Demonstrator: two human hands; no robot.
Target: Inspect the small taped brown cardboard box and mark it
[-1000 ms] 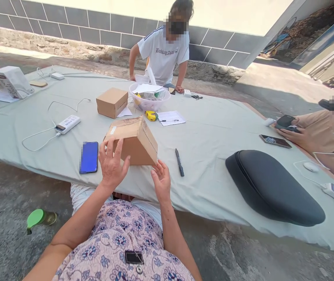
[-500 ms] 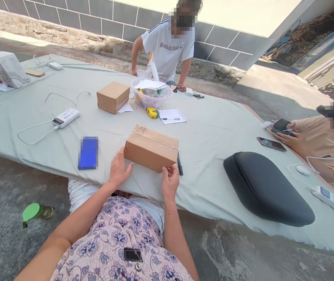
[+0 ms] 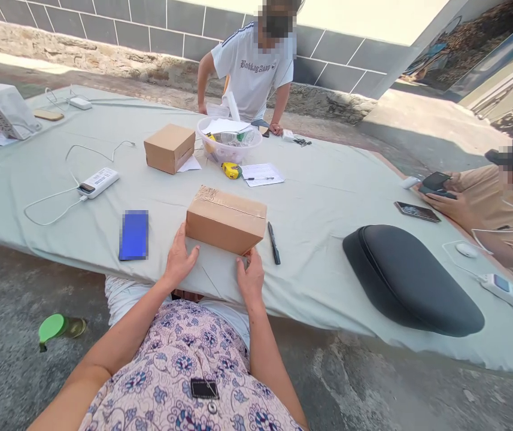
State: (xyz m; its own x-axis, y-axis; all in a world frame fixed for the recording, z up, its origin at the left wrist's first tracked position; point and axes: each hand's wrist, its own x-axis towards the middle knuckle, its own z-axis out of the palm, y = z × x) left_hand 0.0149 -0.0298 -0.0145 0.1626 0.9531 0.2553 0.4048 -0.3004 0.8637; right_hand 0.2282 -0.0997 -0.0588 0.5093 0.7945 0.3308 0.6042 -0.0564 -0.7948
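Note:
A brown taped cardboard box (image 3: pixel 224 224) is on the cloth-covered table in front of me. At its left end is my left hand (image 3: pixel 181 257), fingers along the side and thumb spread out by the front face. My right hand (image 3: pixel 251 274) has its fingers at the lower right front corner, with the thumb in front. The box sits between both hands. Just right of it lies a black pen (image 3: pixel 274 243). To the left of my left hand is a blue flat rectangle (image 3: pixel 134 235), blurred out.
A second cardboard box (image 3: pixel 169 149), a plastic basket (image 3: pixel 227 151), a yellow tape measure (image 3: pixel 231 170) and paper (image 3: pixel 269 175) stand farther back. A white power strip (image 3: pixel 99 183) lies left, a black padded seat (image 3: pixel 411 278) right. Other people are around the table.
The cardboard box has shifted slightly left with both hands, and its right end has moved off the pen, which now shows fully. My right hand has moved left and a little down.

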